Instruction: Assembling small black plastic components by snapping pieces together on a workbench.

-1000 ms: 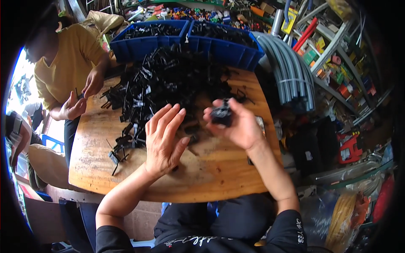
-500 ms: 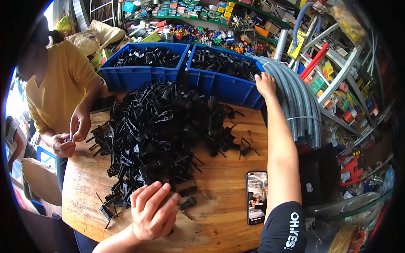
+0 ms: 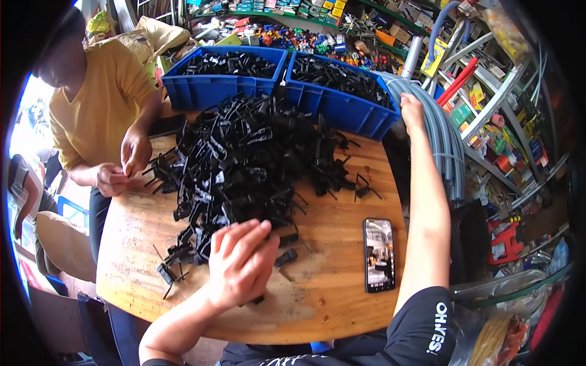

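Note:
Over the near edge of a heap of black plastic pieces with thin prongs (image 3: 238,158) is my left hand (image 3: 244,262). Its fingers are half bent and close together, with the back of the hand up. The palm and thumb are hidden, and a dark bit (image 3: 255,300) peeks out below. At the end of my outstretched arm, my right hand (image 3: 412,113) is beside the right corner of the right blue bin (image 3: 342,108). Its fingers are too small and blurred to read. Black pieces fill that bin and the left blue bin (image 3: 220,88).
A phone (image 3: 379,256) lies on the wooden table (image 3: 329,274) by my right forearm. Across the left side, a person in a yellow top (image 3: 113,79) works with both hands at the table's edge. Grey coiled hose (image 3: 439,140) stands to the right, before crowded shelves.
My right hand has moved slightly right, off the bin's corner. The left hand stays by the heap. The whole view has shifted, so the table appears higher and further right.

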### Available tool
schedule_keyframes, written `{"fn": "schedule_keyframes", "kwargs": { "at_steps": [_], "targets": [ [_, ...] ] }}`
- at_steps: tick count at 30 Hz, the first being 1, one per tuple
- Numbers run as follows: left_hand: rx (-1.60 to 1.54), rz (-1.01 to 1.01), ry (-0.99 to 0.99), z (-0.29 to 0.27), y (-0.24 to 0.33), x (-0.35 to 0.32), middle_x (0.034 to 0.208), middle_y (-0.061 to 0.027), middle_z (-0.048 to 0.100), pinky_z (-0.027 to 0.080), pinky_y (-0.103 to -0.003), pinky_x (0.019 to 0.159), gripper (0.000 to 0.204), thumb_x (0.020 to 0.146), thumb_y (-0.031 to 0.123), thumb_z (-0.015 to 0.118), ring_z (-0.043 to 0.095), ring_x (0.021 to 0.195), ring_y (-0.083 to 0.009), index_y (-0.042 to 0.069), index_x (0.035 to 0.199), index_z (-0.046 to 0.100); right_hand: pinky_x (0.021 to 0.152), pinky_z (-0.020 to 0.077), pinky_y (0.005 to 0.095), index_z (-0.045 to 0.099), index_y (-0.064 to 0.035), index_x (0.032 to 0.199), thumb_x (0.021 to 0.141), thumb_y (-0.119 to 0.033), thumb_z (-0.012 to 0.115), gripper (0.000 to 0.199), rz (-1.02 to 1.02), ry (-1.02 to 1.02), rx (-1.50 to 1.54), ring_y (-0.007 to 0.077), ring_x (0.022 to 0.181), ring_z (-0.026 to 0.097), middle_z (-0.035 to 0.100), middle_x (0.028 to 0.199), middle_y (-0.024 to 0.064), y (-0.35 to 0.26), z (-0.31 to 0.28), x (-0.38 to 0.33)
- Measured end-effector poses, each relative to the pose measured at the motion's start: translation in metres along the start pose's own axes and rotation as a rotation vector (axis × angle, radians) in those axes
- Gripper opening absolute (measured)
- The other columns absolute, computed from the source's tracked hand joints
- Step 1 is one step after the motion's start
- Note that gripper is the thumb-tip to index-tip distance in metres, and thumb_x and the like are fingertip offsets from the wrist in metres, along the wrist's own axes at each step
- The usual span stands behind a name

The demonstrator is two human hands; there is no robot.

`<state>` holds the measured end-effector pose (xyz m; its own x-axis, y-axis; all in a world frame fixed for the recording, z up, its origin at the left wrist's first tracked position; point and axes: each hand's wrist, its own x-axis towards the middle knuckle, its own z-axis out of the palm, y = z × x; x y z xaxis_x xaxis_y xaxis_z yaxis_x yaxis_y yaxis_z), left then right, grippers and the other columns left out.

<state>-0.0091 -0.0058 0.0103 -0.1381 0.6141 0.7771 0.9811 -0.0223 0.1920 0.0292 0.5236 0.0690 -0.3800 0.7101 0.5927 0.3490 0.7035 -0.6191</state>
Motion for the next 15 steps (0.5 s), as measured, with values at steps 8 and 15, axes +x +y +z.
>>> {"fn": "schedule_keyframes", "kwargs": {
  "at_steps": [8, 15],
  "targets": [
    [-0.252, -0.295, 0.146, 0.008, -0.020, 0.004, 0.104, -0.0131, 0.061, 0.044, -0.035, 0.083, 0.024, 0.074, 0.003, 0.062, 0.056, 0.094, -0.0301, 0.002, 0.098, 0.062, 0.075, 0.0470, 0.0270, 0.062, -0.0031, 0.104, 0.087, -0.019, 0.057, 0.025, -0.214, -0.830, 0.025, 0.0117, 0.084, 0.058, 0.063, 0.095, 0.0040, -0.147, -0.074, -0.174],
    [-0.358, -0.420, 0.012, 0.000, -0.008, -0.002, 0.092, -0.0101, 0.062, 0.047, -0.027, 0.070, 0.020, 0.080, 0.004, 0.060, 0.061, 0.079, -0.0192, 0.002, 0.099, 0.064, 0.091, 0.0424, 0.0388, 0.058, -0.0086, 0.112, 0.074, -0.010, 0.064, 0.038, -0.831, -0.734, -0.102, 0.0308, 0.105, 0.049, 0.052, 0.117, 0.0130, -0.195, -0.024, -0.360]
  ]
}}
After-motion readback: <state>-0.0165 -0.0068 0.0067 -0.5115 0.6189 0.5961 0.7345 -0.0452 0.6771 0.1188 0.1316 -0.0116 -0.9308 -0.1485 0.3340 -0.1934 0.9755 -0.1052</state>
